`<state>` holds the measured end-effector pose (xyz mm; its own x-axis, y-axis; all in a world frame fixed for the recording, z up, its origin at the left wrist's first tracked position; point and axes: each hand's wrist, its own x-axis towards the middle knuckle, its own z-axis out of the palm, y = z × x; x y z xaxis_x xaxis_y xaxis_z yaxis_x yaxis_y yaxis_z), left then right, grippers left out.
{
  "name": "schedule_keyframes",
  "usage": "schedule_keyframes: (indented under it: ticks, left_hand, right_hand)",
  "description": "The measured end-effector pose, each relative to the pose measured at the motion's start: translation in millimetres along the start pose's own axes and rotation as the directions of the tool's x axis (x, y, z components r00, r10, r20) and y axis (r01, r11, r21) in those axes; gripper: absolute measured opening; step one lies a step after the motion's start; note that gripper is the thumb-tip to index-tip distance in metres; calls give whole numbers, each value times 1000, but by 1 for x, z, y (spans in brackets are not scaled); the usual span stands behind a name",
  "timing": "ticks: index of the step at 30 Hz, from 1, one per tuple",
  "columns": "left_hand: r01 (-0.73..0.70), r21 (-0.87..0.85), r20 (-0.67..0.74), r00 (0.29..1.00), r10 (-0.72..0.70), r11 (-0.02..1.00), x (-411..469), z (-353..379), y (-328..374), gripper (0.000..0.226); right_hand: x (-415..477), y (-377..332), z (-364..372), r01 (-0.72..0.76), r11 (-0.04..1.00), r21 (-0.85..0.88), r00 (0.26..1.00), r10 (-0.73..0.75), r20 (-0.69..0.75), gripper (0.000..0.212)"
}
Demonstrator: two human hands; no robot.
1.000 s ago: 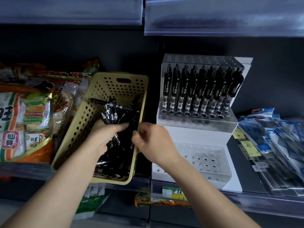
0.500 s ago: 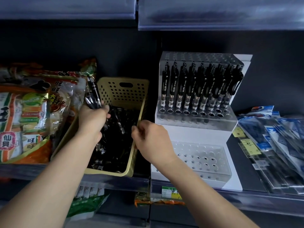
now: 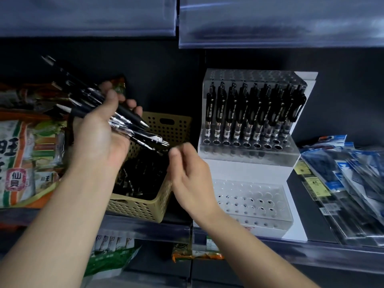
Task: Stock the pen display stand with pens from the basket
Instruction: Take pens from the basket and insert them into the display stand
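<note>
A: Many pens (image 3: 87, 98)! Who holds them?
B: The left hand (image 3: 97, 138) grips them, upper left of the frame. They slant down, tips toward the right hand (image 3: 191, 173), which is loose and holds nothing.
A: Where's the stand (image 3: 247, 169)?
B: Right side. The right hand is nearer. The basket (image 3: 145, 204) sits under the pens.

The snack bag (image 3: 31, 142) on the left bears a large 旺 and a red seal (image 3: 16, 179) reading 仙贝. The print on the pens (image 3: 239, 115) is too small to read.
</note>
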<state>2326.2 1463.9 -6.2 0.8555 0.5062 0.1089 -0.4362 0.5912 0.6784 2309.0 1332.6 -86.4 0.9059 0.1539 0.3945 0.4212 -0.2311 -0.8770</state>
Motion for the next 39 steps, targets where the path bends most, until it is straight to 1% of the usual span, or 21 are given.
schedule_keyframes:
  ticks: [1, 2, 4, 5, 6, 7, 8, 9, 11, 15, 17, 19, 22, 24, 28, 30, 31, 33, 34, 37, 39]
  left_hand:
    - [19, -20, 40, 999, -19, 1000, -8, 4, 0, 14]
    - [41, -37, 79, 996, -38, 998, -16, 6, 0, 14]
    - [86, -57, 143, 987, -77, 995, -31, 9, -5, 12]
    - [106, -57, 173, 980, -94, 993, -38, 9, -10, 12]
    - [123, -53, 195, 975, -110, 991, -46, 10, -15, 13]
    - [144, -53, 209, 969, -130, 988, -54, 9, -21, 14]
    - [168, -61, 225, 963, -151, 984, -61, 10, -27, 16]
    - [188, -69, 249, 954, -165, 980, -68, 10, -34, 17]
    - [199, -47, 292, 940, -177, 979, -78, 11, -45, 18]
    - [205, 52, 310, 927, -211, 977, -88, 14, -60, 15]
    - [198, 112, 315, 923, -223, 974, -92, 14, -66, 14]
    - [194, 154, 313, 920, -234, 969, -94, 14, -68, 13]
    - [186, 260, 304, 916, -263, 948, -98, 15, -68, 9]
    - [194, 368, 293, 904, -312, 909, -104, 15, -70, 9]
    - [195, 496, 319, 865, -386, 846, -118, 21, -75, 19]
    - [176, 538, 319, 863, -392, 824, -120, 24, -79, 9]
    - [162, 569, 314, 863, -395, 806, -120, 25, -81, 7]
    - [147, 616, 299, 865, -403, 774, -119, 25, -86, 32]
    - [139, 621, 310, 860, -405, 771, -119, 25, -87, 34]
    - [130, 615, 377, 818, -435, 778, -119, 26, -88, 10]
    - [132, 614, 425, 775, -467, 778, -117, 23, -89, 13]
  right_hand:
    - [-2, -11, 1, -95, 969, 226, 995, 99, -5, 22]
    - [-3, -20, 1, -213, 871, 442, 975, 217, 44, 23]
    - [-2, -32, -1, -406, 524, 748, 894, 397, 208, 25]
    - [0, -36, -4, -443, 343, 829, 851, 452, 268, 29]
    - [2, -38, -9, -441, 204, 874, 818, 491, 298, 36]
    - [4, -39, -13, -418, 122, 900, 801, 518, 302, 41]
    - [5, -41, -17, -394, 94, 914, 793, 537, 287, 44]
    - [4, -41, -21, -382, 104, 918, 793, 548, 268, 46]
    - [0, -41, -29, -406, 178, 896, 796, 550, 252, 48]
    - [-13, -40, -38, -455, 278, 846, 804, 536, 257, 46]
    - [-18, -38, -43, -457, 346, 819, 810, 543, 222, 46]
    - [-21, -36, -48, -468, 461, 754, 823, 537, 183, 49]
    - [-25, -34, -59, -458, 688, 563, 864, 493, 100, 50]
    - [-25, -36, -68, -408, 771, 490, 899, 433, 67, 46]
    - [-29, -39, -89, -290, 849, 443, 951, 307, 34, 30]
    - [-33, -37, -97, -199, 907, 371, 979, 202, 33, 18]
    - [-35, -35, -99, -158, 931, 328, 987, 157, 29, 17]
    - [-37, -32, -103, -114, 961, 252, 993, 112, 23, 30]
    - [-38, -31, -105, -111, 965, 236, 994, 109, 22, 33]
    - [-35, -30, -113, -107, 956, 274, 994, 103, 27, 19]
    - [-31, -26, -122, -116, 941, 318, 993, 104, 55, 24]
